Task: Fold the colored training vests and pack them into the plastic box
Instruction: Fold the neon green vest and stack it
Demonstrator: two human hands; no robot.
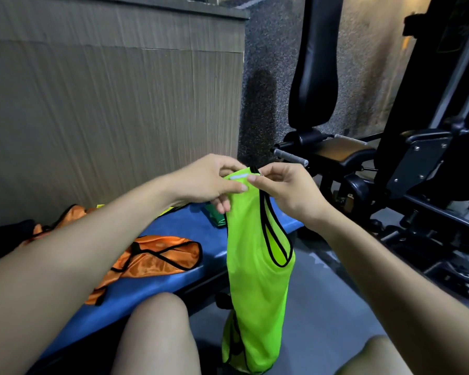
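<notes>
A neon green training vest (251, 266) with black trim hangs down in front of me, held up by its shoulder straps. My left hand (209, 182) pinches the top of the vest on the left. Close beside it, my right hand (287, 190) pinches the strap on the right. An orange vest (157, 258) lies crumpled on the blue bench (173, 228) under my left forearm. Another orange vest (65, 217) lies further left. A folded dark green vest (215, 217) rests on the bench behind the hanging one. No plastic box is in view.
A wood-panelled counter wall (106, 104) rises behind the bench. Black gym machines (390, 158) with padded seats stand to the right. Grey floor (322, 307) lies below. My bare knees (157, 334) are at the bottom. A black item (3, 239) sits at far left.
</notes>
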